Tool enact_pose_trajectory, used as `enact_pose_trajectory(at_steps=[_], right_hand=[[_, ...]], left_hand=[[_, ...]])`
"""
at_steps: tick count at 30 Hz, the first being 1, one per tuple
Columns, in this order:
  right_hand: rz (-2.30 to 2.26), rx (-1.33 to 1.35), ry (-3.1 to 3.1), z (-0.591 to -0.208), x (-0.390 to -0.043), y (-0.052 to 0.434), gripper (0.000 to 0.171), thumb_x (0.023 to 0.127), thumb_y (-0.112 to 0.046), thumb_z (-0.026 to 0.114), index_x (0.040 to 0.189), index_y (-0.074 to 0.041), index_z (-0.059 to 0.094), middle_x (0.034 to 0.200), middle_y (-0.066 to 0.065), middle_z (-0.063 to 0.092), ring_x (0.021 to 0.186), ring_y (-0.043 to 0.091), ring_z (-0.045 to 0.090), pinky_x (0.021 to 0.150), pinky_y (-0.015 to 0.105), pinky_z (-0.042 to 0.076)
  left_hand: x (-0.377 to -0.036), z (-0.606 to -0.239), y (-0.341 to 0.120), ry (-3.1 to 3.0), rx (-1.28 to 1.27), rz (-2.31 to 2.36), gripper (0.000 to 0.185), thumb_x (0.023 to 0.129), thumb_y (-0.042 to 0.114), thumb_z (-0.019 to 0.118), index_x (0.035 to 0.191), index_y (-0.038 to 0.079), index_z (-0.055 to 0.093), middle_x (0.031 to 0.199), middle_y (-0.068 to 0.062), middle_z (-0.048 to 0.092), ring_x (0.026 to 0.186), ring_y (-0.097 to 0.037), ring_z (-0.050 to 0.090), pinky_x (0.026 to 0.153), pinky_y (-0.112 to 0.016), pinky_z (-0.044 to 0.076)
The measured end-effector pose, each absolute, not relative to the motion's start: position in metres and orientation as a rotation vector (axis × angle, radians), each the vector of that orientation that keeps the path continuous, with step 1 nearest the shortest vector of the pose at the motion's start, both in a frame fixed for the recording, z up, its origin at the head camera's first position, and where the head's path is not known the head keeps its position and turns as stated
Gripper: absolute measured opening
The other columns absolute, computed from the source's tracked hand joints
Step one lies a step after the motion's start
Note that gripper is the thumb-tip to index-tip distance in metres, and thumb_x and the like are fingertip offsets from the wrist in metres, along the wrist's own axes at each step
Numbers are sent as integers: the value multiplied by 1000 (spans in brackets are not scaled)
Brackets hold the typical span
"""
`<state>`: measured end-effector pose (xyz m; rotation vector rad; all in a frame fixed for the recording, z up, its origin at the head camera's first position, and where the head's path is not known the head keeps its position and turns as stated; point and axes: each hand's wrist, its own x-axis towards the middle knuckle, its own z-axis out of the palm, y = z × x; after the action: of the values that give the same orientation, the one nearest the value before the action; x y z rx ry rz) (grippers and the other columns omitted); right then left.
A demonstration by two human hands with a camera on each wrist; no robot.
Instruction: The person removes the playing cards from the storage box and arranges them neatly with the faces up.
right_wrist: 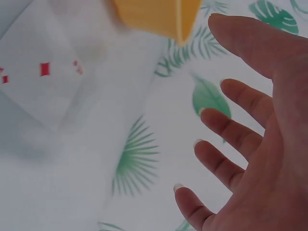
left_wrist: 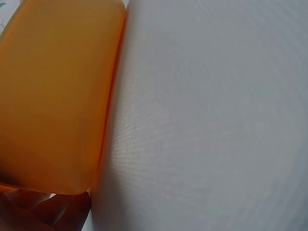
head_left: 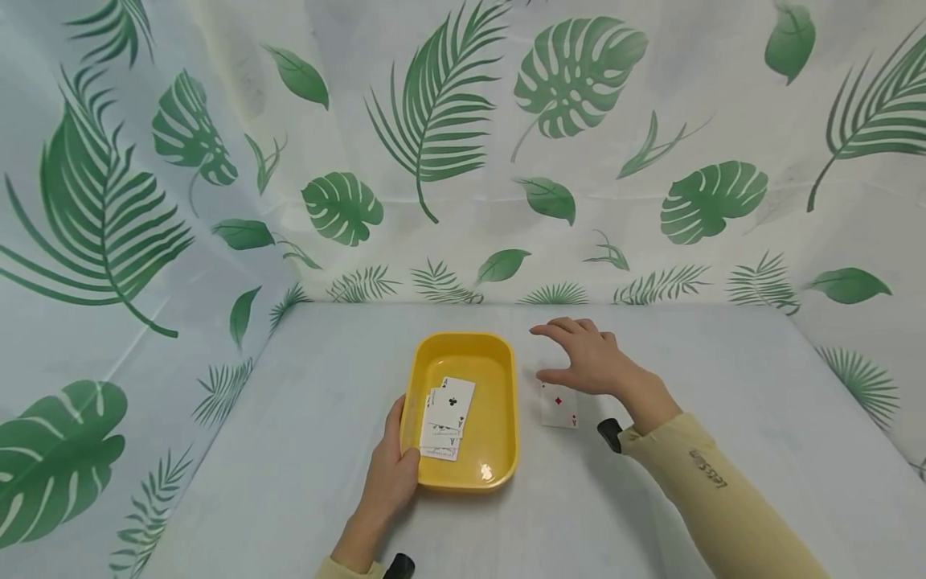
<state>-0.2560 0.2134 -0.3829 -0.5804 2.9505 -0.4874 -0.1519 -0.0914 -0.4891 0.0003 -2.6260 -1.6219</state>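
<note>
Left hand: the left hand (head_left: 391, 474) grips the near-left rim of the tray (head_left: 499, 434) — thumb over the edge, fingers against the outer wall; the left wrist view shows only the tray's orange-yellow side (left_wrist: 53, 96) pressed close to the camera.
Right hand: the right hand (head_left: 589, 358) hovers spread and relaxed above the table, holding nothing; the right wrist view shows its fingers (right_wrist: 226, 130) splayed in the air.
Loose card: a red ace (head_left: 559, 404) lies face up on the table (head_left: 723, 386), just right of the tray and partly under the right wrist, apart from the fingers.
Cards in tray: a small fanned stack (head_left: 446, 418) sits in the tray's left half, a club ace on top, close to the left thumb.
Risk, pickup: the card lies flat on the cloth — spread fingers may slide it rather than lift it, or bend a corner.
Risk, sleeve: the sleeve (head_left: 723, 490) and wrist pass right above the card and could drag it toward the table edge.
Risk, tray: a pull from the left hand could tip or shift the tray, scattering the fan.
Risk, stack: a card dropped in carelessly may land on the rim or knock the fan askew.
</note>
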Motion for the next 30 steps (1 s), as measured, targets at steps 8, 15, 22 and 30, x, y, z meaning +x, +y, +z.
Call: enact_pose_trajectory(at_steps=[8,15,22,30], right_hand=[[-546,-690,2979,-363,-256,191,64,90,-35,73,147,-15,52,151,17,44,135,44,34,99,66,29],[-550,-753,2991,-353,-256,173,62,90,-33,74,145,-16,54,151,16,45,136,45,34,100,66,29],[-534,-757,2976,-352,-256,156,58,90,-33,75,143,-18,56,149,13,47,134,42,35,102,64,30],[-566,-783,2939,-353,-258,131,57,91,-34,73,143,-18,56,147,10,49,131,38,39,100,62,34]], left_hand=[[-151,-489,-92,-2627,7,-1620,76,88,-3,44,160,13,24,154,-9,44,109,-23,53,93,-45,43],[-152,-489,-92,-2638,4,-1599,77,88,-3,45,160,13,24,154,-9,44,107,-23,53,92,-44,43],[-152,-488,-91,-2635,-2,-1601,76,87,-3,44,160,12,24,154,-10,43,111,-25,52,95,-47,41],[-153,-489,-92,-2633,1,-1602,76,88,-3,44,159,11,24,155,-11,43,113,-26,52,100,-51,40]])
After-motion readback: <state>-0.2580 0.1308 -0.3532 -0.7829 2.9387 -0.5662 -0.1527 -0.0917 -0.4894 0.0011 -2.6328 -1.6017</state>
